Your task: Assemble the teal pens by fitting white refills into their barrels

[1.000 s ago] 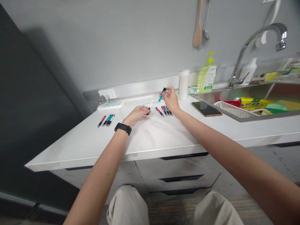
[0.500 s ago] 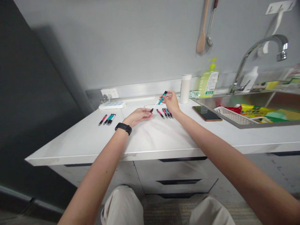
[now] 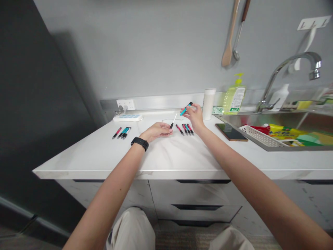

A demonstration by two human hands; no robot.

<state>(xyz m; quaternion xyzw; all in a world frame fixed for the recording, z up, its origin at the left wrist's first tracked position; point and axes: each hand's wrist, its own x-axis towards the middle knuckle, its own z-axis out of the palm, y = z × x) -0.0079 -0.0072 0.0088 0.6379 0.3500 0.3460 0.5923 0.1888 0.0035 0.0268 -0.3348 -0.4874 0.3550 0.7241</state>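
Left hand (image 3: 156, 131) pinches a refill (image 3: 173, 122), right hand (image 3: 195, 115) pinches a teal pen barrel (image 3: 186, 109), both near the table's (image 3: 182, 159) back edge; front's open, loose pens (image 3: 186, 129) just beside.

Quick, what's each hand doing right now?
Left hand: closed on the black tip section with its white refill.
Right hand: closed on the teal pen barrel.

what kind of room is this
Most likely a kitchen or office kitchenette: a steel sink with a curved faucet, a bottle of green dish soap beside it, and a wooden spoon hanging on the wall.
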